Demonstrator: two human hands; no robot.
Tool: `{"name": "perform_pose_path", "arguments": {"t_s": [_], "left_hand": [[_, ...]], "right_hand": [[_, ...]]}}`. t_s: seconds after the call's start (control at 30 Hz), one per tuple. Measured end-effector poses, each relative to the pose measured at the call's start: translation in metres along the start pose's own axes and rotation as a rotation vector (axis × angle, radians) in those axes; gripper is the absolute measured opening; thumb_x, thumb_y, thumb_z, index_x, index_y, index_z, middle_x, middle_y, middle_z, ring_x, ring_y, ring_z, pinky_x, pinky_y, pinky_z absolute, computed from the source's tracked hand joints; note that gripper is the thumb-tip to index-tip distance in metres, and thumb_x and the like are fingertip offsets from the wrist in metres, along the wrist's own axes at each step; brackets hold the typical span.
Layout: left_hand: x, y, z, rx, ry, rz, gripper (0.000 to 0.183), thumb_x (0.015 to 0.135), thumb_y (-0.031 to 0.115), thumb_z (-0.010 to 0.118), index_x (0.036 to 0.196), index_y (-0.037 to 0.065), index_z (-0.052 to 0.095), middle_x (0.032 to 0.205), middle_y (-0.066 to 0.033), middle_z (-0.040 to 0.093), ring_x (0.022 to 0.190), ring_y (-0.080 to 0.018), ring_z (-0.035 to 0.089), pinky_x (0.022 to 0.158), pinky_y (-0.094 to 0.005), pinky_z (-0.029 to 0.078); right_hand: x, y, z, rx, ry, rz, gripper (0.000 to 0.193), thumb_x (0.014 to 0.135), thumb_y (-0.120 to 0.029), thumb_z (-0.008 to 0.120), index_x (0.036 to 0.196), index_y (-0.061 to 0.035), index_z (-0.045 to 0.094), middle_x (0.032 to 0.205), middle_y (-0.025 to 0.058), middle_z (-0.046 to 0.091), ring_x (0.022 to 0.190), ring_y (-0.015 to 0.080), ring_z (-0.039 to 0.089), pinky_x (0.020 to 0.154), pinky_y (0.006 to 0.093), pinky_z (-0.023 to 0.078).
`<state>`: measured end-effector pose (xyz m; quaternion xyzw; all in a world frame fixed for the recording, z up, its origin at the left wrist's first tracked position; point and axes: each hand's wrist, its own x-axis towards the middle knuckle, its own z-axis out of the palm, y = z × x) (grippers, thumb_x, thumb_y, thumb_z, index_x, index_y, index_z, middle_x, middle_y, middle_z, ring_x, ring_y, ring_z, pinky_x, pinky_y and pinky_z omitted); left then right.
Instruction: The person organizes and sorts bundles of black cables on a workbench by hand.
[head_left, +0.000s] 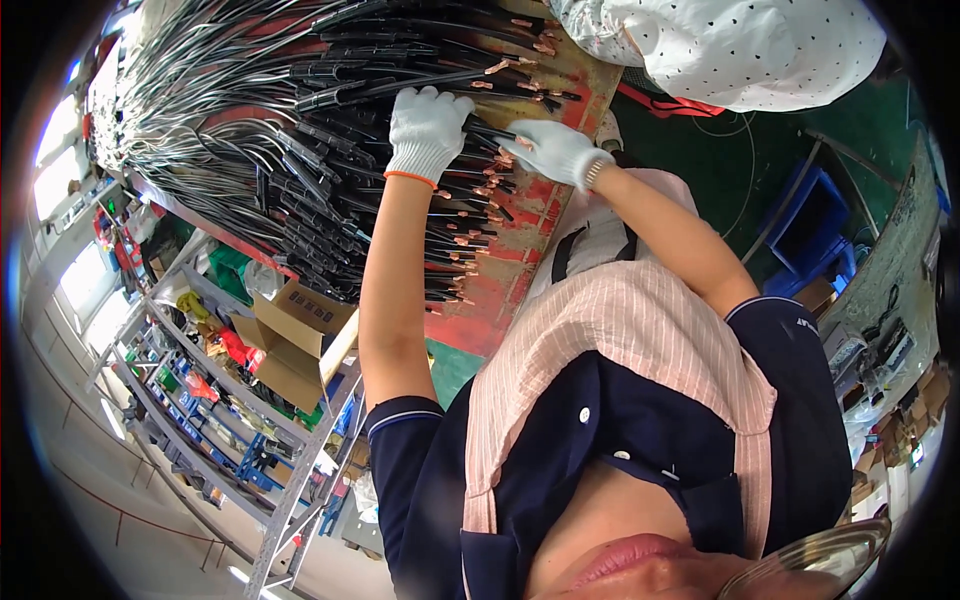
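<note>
Black cables (345, 180) with bare copper ends (490, 165) lie in thick rows over a red worktable (520, 265). Their thinner grey leads fan out to the left. A white knit glove with an orange cuff covers my left hand (428, 128), whose fingers curl down over a black cable in the middle of the rows. To its right, my right hand (548, 152), also in a white glove, closes around the copper end of a cable. A short dark stretch of cable (490, 131) shows between the two hands. The fingertips of my left hand are hidden.
A white bag with dark specks (740, 50) bulges at the upper right. Blue plastic crates (810, 225) stand on the green floor to the right. At the lower left, an open cardboard box (290, 345) sits by a metal shelf (290, 510) with mixed goods.
</note>
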<state>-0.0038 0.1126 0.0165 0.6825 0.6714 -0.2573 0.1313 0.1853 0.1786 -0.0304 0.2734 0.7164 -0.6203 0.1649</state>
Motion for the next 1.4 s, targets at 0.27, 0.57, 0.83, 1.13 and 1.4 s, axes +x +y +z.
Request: {"name": "perform_pose_path", "arguments": {"t_s": [0.27,0.57,0.83,1.13,1.4], "left_hand": [[-0.002,0.007,0.012,0.062,0.209,0.112,0.025,0.081,0.025,0.067,0.103,0.014,0.066,0.119,-0.0036,0.061,0.112,-0.0218,0.056,0.094,-0.0377,0.042],[0.012,0.010,-0.001,-0.067,-0.043,-0.030,0.043,0.079,0.028,0.074,0.116,0.013,0.059,0.118,-0.0054,0.062,0.112,-0.0244,0.058,0.097,-0.0388,0.044],[0.020,0.005,0.023,-0.004,0.027,-0.056,0.054,0.084,0.021,0.066,0.136,0.022,0.050,0.122,-0.0069,0.064,0.116,-0.0250,0.059,0.096,-0.0388,0.047],[0.025,0.002,0.000,-0.155,-0.044,-0.084,0.045,0.085,0.018,0.064,0.129,0.023,0.057,0.113,-0.0097,0.067,0.103,-0.0306,0.065,0.084,-0.0417,0.055],[0.033,-0.004,-0.005,-0.169,-0.138,-0.124,0.047,0.086,0.021,0.063,0.132,0.023,0.054,0.132,-0.0120,0.055,0.113,-0.0334,0.060,0.088,-0.0452,0.054]], "right_hand": [[-0.026,0.039,-0.041,-0.166,0.439,0.026,0.045,0.093,-0.049,0.054,0.123,-0.0164,0.062,0.119,0.0113,0.064,0.100,0.0308,0.064,0.089,0.0399,0.050],[0.024,-0.001,-0.043,-0.739,0.261,0.120,0.032,0.089,-0.034,0.060,0.108,-0.0085,0.066,0.106,0.0135,0.069,0.098,0.0321,0.067,0.080,0.0452,0.054],[0.014,-0.012,-0.025,-0.822,0.231,-0.026,0.037,0.085,-0.039,0.064,0.102,-0.0064,0.069,0.103,0.0176,0.069,0.094,0.0327,0.068,0.079,0.0446,0.055],[0.023,0.007,-0.039,0.241,-0.262,0.134,0.040,0.094,-0.045,0.053,0.080,-0.0086,0.060,0.063,-0.0033,0.053,0.054,0.0079,0.047,0.048,0.0264,0.036],[-0.001,-0.001,-0.030,0.669,-0.169,0.141,0.036,0.093,-0.043,0.050,0.074,-0.0129,0.056,0.060,-0.0020,0.049,0.047,0.0086,0.039,0.042,0.0256,0.027]]}}
